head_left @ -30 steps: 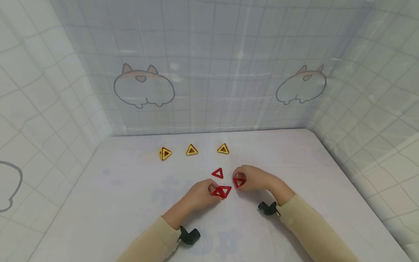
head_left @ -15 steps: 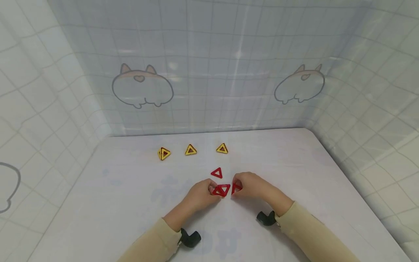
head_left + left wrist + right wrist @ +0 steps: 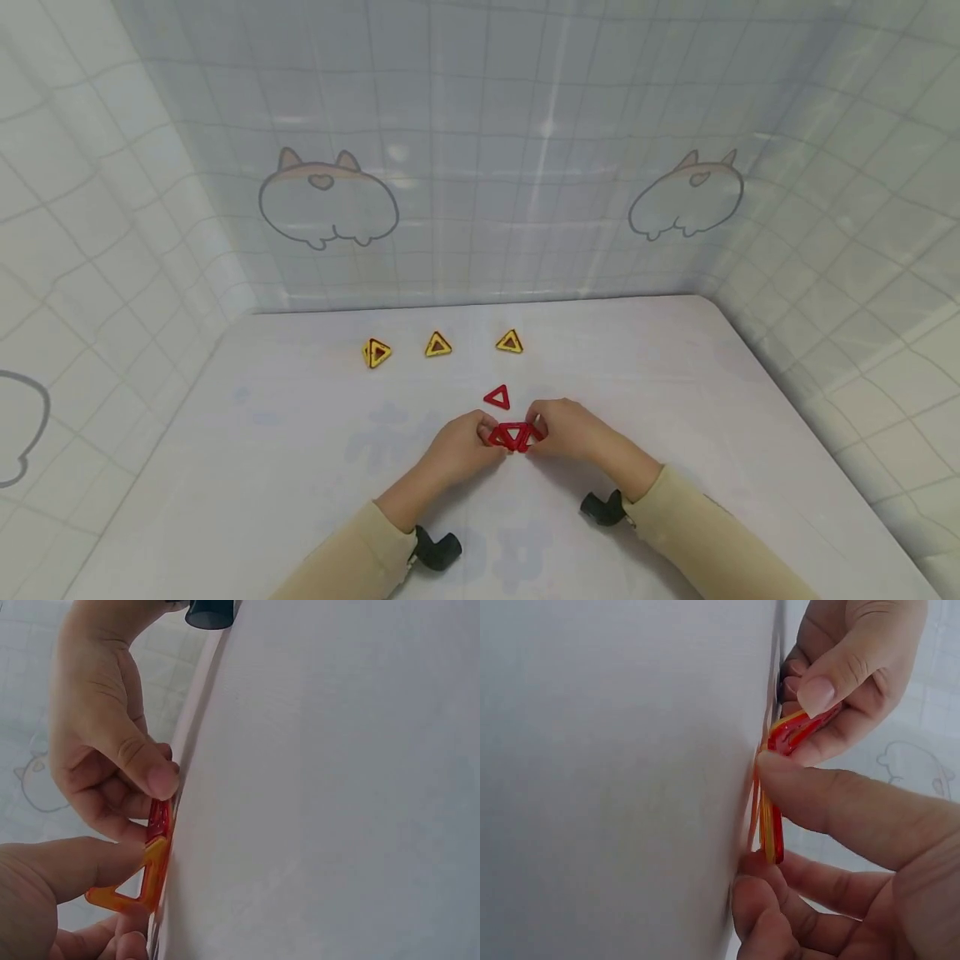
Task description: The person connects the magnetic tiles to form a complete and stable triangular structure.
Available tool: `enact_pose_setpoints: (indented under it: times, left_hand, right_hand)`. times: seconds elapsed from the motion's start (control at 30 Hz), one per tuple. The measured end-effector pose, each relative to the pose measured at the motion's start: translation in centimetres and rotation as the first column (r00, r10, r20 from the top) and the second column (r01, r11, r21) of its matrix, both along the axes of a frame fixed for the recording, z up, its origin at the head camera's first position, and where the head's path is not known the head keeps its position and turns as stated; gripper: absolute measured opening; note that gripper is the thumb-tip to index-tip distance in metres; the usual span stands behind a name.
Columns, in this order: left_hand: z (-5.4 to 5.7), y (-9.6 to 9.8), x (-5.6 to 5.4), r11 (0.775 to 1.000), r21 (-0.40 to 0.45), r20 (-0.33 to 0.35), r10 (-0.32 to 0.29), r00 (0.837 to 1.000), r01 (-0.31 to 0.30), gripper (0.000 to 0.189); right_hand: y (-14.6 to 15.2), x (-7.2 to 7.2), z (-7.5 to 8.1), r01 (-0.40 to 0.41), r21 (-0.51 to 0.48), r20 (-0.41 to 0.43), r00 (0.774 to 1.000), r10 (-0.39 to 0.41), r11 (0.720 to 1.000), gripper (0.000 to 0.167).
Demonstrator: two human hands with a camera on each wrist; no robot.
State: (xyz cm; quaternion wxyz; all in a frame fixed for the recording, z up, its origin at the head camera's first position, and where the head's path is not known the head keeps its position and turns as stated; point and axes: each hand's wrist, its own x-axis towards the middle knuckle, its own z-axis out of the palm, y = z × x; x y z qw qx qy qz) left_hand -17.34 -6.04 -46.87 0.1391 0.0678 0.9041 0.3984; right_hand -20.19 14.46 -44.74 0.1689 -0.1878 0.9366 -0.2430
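Observation:
In the head view my left hand (image 3: 457, 450) pinches a red triangle frame (image 3: 495, 444) between thumb and fingers. It touches a middle red triangle (image 3: 513, 425) that lies beside it. My right hand (image 3: 573, 429) pinches another red triangle (image 3: 535, 433) against the middle one's right side. In the left wrist view the left-hand piece looks orange-red (image 3: 154, 874), next to a red piece (image 3: 158, 819) at the right fingertips. The right wrist view shows the right-hand triangle (image 3: 778, 832) tilted up from the table, partly hidden by the fingers.
A single red triangle (image 3: 506, 397) lies just behind the hands. Farther back are several yellow triangles with dark red centres (image 3: 438, 344), some overlapping at the left. Tiled-pattern curtains (image 3: 480, 167) enclose the white table (image 3: 262, 467). A black wrist camera (image 3: 438, 550) sits at each cuff.
My right hand has moved left and nearer, bringing its red triangle against the middle one. The left hand stays in place with its grip. The yellow triangles have not moved.

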Motion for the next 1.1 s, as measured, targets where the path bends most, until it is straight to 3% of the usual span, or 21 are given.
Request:
enact_pose_setpoints:
  times: [0.2,0.6,0.87,1.1]
  left_hand:
    - [-0.1,-0.1,0.1,0.997,0.055,0.009,0.046,0.999,-0.046,0.036]
    - [-0.5,-0.3,0.0,0.991,0.126,-0.094,0.064,0.994,-0.052,0.029]
    - [-0.5,-0.4,-0.5,0.989,0.138,-0.150,0.066,0.986,-0.045,0.025]
    - [-0.8,-0.5,-1.1,0.983,0.183,-0.110,0.042,0.993,-0.021,0.029]
  right_hand:
    - [0.1,0.0,0.1,0.030,0.006,0.025,0.999,-0.030,1.000,0.039]
    - [0.1,0.0,0.4,0.036,-0.050,-0.015,0.999,-0.037,0.998,0.031]
    - [0.5,-0.4,0.2,-0.038,-0.138,-0.072,0.997,0.028,0.990,0.021]
    - [0.8,-1.1,0.1,-0.081,-0.206,-0.085,0.994,0.065,0.975,0.018]
